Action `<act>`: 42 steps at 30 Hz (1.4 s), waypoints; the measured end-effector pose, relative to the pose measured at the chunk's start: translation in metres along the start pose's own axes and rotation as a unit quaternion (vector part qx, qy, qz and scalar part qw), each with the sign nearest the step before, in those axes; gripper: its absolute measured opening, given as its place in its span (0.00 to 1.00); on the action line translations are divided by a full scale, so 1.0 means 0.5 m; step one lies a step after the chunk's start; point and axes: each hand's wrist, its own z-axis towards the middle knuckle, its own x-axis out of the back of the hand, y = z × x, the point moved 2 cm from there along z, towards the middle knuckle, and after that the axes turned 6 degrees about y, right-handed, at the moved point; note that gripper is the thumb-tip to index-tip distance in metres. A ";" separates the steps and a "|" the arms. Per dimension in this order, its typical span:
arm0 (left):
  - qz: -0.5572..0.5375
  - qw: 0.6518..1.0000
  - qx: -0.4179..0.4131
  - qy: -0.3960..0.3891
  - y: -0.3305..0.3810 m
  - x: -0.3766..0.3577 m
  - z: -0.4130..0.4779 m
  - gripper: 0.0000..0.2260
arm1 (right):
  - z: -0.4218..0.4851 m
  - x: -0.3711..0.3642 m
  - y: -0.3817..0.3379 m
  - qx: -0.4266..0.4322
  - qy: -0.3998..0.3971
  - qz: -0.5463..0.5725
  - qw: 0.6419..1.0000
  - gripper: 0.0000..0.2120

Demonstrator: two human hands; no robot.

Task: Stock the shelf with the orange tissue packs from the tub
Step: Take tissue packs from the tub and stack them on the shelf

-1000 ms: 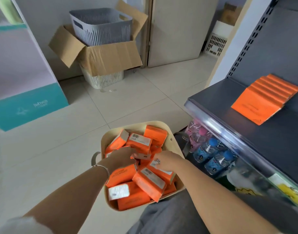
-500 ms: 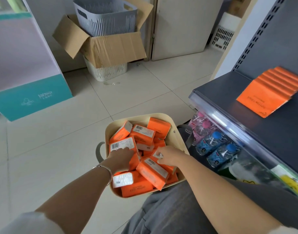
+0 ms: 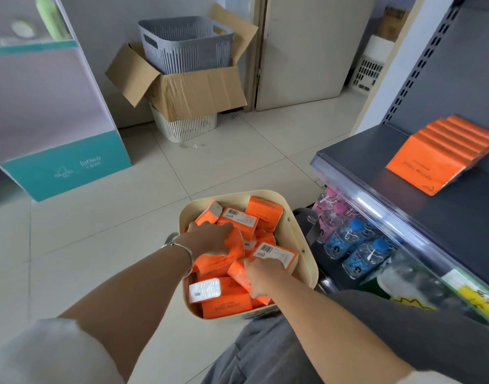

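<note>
In the tub (image 3: 307, 261), the left hand (image 3: 210, 239) curled around an orange pack (image 3: 230, 254); the right hand (image 3: 261, 276) gripped a barcoded pack (image 3: 282, 256) beside it.

tub (image 3: 304, 261) on floor (image 3: 127, 231), L of shelf (image 3: 376, 162) | packs (image 3: 265, 213) in tub | pack row (image 3: 442, 153) on shelf | bottles (image 3: 351, 236) below shelf

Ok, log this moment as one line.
phase: picking from tub | left hand: grips orange pack | right hand: grips second pack | shelf: row of packs placed | tub: many packs left
</note>
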 end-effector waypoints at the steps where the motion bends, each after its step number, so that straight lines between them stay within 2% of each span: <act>1: -0.010 1.000 0.001 0.004 -0.002 0.000 0.000 0.20 | 0.002 -0.001 0.005 -0.005 0.015 -0.002 1.000 0.27; 5: -0.103 0.994 0.003 0.024 -0.004 0.025 0.005 0.24 | 0.000 0.015 0.047 -0.036 0.078 0.053 0.995 0.21; 10: -0.165 0.976 -0.005 0.139 0.021 0.116 0.018 0.20 | -0.028 0.092 0.118 -0.090 0.156 0.171 0.969 0.21; 14: -0.168 0.958 0.010 0.234 0.065 0.190 0.012 0.20 | -0.073 0.171 0.186 -0.148 0.234 0.225 0.934 0.19; 16: -0.162 0.942 0.017 0.294 0.091 0.227 0.006 0.20 | -0.103 0.214 0.219 -0.162 0.273 0.235 0.919 0.21; 18: -0.171 0.923 0.010 0.343 0.119 0.263 0.004 0.20 | -0.139 0.256 0.260 -0.180 0.316 0.239 0.900 0.24; 21: -0.190 0.903 -0.021 0.384 0.175 0.310 0.011 0.20 | -0.202 0.308 0.338 -0.223 0.380 0.231 0.868 0.23; 24: -0.205 0.896 -0.072 0.387 0.244 0.346 0.020 0.20 | -0.255 0.330 0.423 -0.266 0.424 0.225 0.836 0.22; 26: -0.197 0.897 -0.113 0.380 0.287 0.361 0.030 0.20 | -0.280 0.327 0.470 -0.296 0.422 0.216 0.829 0.22; 32: -0.133 0.902 -0.183 0.368 0.372 0.380 0.084 0.19 | -0.286 0.297 0.541 -0.310 0.401 0.165 0.846 0.22; 36: -0.095 0.907 -0.209 0.352 0.409 0.386 0.124 0.20 | -0.259 0.280 0.570 -0.326 0.415 0.115 0.842 0.18; 42: -0.090 0.911 -0.246 0.317 0.442 0.396 0.171 0.20 | -0.248 0.272 0.595 -0.409 0.461 0.012 0.787 0.13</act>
